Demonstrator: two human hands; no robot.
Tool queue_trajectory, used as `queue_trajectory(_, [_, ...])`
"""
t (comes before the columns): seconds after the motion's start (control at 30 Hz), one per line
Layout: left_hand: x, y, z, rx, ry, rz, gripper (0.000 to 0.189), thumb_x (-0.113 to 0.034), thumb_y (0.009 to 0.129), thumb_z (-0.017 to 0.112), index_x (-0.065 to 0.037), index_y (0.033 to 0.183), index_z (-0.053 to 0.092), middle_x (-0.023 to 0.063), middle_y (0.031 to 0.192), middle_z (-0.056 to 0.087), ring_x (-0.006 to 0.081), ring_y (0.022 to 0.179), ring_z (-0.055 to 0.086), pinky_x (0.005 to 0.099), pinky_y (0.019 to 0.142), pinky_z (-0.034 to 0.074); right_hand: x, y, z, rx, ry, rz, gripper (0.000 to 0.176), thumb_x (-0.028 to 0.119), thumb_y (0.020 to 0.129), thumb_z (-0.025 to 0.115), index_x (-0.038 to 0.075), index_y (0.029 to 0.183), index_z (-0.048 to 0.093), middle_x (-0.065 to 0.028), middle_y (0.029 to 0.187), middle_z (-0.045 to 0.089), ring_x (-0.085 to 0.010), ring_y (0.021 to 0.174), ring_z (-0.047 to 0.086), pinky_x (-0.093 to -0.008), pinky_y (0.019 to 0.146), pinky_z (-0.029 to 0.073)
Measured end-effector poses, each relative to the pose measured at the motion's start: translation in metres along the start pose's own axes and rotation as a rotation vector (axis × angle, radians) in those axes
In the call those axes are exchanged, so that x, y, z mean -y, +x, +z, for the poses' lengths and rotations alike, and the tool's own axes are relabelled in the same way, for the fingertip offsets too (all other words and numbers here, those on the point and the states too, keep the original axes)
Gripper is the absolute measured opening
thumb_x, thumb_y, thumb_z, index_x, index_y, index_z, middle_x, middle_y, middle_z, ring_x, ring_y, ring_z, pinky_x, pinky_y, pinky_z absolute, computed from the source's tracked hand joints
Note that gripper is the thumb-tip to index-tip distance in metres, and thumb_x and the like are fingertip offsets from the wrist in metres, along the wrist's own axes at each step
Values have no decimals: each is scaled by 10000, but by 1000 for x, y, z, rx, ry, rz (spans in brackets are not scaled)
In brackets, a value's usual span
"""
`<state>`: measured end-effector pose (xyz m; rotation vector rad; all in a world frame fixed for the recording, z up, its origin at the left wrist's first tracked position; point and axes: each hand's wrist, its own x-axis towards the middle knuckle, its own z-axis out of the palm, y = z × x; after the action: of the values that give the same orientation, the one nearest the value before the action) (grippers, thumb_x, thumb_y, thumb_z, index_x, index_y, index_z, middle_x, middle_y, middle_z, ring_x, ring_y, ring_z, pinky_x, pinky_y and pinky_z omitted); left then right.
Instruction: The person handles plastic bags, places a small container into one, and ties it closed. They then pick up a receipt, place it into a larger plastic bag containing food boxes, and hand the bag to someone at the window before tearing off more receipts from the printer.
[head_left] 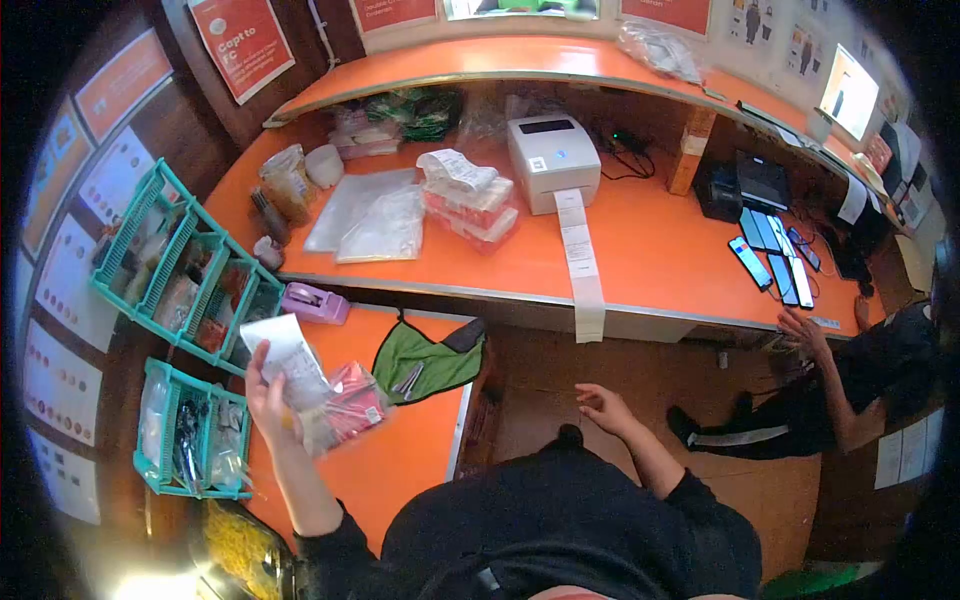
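Observation:
My left hand [272, 400] is raised over the lower orange table, its fingers closed on a printed paper slip [285, 352]. Right beside that hand, overlapping the slip's lower end, is a red packet in clear plastic [352, 402]; I cannot tell whether the hand grips it too. A green cloth [425, 362] with dark edging lies just to the right, a small silvery item on it. A purple tape dispenser [315, 302] stands behind the slip. My right hand [605, 410] hangs in the air over the floor, fingers loosely bent and apart, holding nothing.
On the orange counter [660, 285], a white label printer [555, 160] feeds out a long paper strip [580, 260]. Nearby are wrapped red-and-white packs [475, 205], plastic bags [380, 225] and several phones [775, 250]. Teal baskets [190, 270] stand left. Another person [850, 380] is at right.

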<state>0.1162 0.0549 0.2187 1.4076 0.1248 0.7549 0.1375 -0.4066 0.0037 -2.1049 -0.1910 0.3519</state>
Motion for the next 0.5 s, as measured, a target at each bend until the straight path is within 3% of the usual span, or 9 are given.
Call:
queue_trajectory(0.03, [-4,7,8,109,-34,36,520,85,658,398,11,1170,443,120,1170,465,218,1058,479,334,940,358,-1,-2,-6,-7,17,6,447,78,764,603,125,1188,469,-73,1003,592,-202,951,559,-336,826,442])
queue_trajectory(0.17, [-20,22,75,235,-48,103,545,71,638,415,0,1178,423,112,1185,441,223,1107,431,347,980,309,-4,8,-37,5,101,-18,438,74,786,591,135,1202,466,-71,1004,585,-192,918,557,-341,797,449])
queue_trajectory(0.37, [7,16,205,292,-155,145,726,129,663,437,-119,1302,198,135,1138,483,218,1044,493,348,922,368,-10,39,-111,-21,25,-159,434,39,761,601,119,1171,485,-83,970,597,-164,828,584,-302,727,482])
queue_trajectory(0.5, [25,-3,296,408,-389,92,708,122,676,465,-114,1293,213,142,1103,498,218,1021,507,342,901,383,-20,46,-160,-73,45,-214,422,38,760,603,111,1162,495,-82,974,598,-152,811,585,-287,726,480])
